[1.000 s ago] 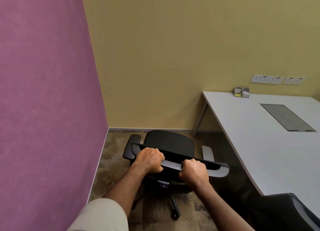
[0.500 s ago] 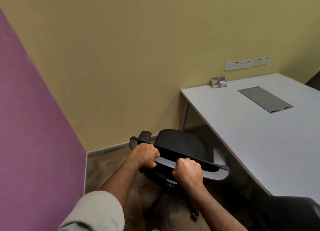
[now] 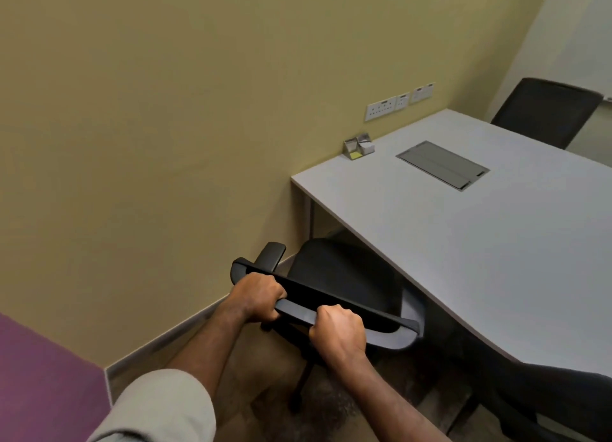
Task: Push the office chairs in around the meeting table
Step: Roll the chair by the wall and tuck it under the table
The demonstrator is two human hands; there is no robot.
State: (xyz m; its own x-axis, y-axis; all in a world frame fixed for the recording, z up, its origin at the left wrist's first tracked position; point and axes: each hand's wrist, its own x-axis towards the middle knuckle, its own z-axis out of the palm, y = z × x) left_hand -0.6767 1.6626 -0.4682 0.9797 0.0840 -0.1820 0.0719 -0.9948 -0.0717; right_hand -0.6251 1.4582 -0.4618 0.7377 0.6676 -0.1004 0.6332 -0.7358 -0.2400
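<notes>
Hands: we're still clamping left hand (image 3: 258, 297) and right hand (image 3: 337, 330) tight on the chair backrest (image 3: 331, 301). Chair seat (image 3: 341, 269) is now sliding partway under the table (image 3: 480, 243) edge, closer than earlier. View is swinging right, exposing a far chair (image 3: 546, 110).

Wall sockets (image 3: 381, 108), small note holder (image 3: 358, 146), purple wall (image 3: 43, 385).

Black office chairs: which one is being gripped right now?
The black armrest chair by the white table's near edge; left hand and right hand clasp its backrest top. The other two stand untouched.
</notes>
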